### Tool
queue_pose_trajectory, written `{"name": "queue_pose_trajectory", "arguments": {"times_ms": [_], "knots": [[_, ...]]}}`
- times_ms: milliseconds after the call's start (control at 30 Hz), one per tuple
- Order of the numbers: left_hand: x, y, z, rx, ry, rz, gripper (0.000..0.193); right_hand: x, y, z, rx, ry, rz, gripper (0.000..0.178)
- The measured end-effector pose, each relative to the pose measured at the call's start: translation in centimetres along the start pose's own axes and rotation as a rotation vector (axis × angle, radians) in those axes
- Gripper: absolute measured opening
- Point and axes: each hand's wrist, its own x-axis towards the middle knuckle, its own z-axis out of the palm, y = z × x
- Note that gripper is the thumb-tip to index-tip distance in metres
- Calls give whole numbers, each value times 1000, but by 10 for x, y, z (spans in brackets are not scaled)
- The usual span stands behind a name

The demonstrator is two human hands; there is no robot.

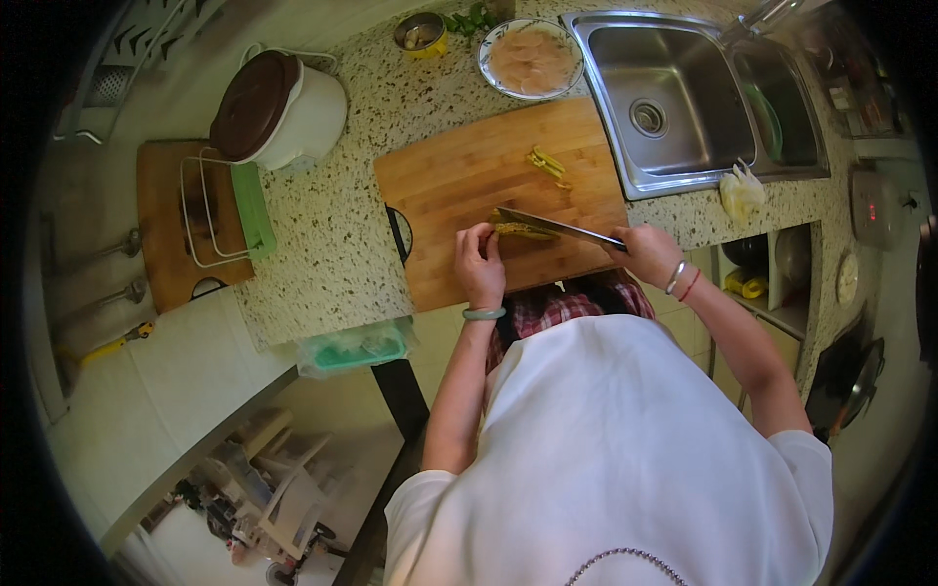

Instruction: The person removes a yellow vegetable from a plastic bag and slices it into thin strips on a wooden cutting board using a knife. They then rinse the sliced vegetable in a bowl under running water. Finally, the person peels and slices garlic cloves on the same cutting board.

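Observation:
A wooden cutting board (459,176) lies in front of me on the counter. My right hand (650,257) grips the dark handle of a kitchen knife (557,226), whose blade points left across the board. Under and beside the blade lies a yellow-green, stalk-like vegetable (526,232). At its left end my left hand (479,262) pinches it, fingers bent and close to the knife's tip. Several cut yellow-green strips (549,164) sit apart, farther back on the board. The blade partly hides the vegetable.
A plate of thin pale-pink slices (531,59) stands behind the board, beside a small yellow bowl (421,35). The steel sink (635,93) borders the board's right, with a crumpled plastic bag (743,194) at its near edge. A white cooker (303,117) stands left.

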Motion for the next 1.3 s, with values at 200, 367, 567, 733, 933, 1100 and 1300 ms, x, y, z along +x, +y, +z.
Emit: {"name": "queue_pose_trajectory", "arguments": {"times_ms": [200, 367, 567, 733, 933, 1100, 1300], "knots": [[16, 12, -22, 157, -324, 252, 18, -5, 20, 0, 141, -57, 37, 29], [42, 10, -24, 264, -488, 489, 11, -7, 26, 1, 229, -62, 52, 29], [63, 23, -19, 442, -647, 675, 25, -13, 24, -5, 252, -52, 85, 27], [64, 21, -7, 488, -710, 590, 25, -19, 17, -5, 247, 2, 58, 29], [66, 21, -12, 353, -735, 385, 21, -27, 13, -4, 304, -25, 75, 30], [48, 10, -17, 162, -523, 246, 17, -28, 9, 1, 375, -50, 51, 30], [26, 0, -20, -47, -327, -27, 12, -22, 9, 10, 414, -51, 56, 31]]}}
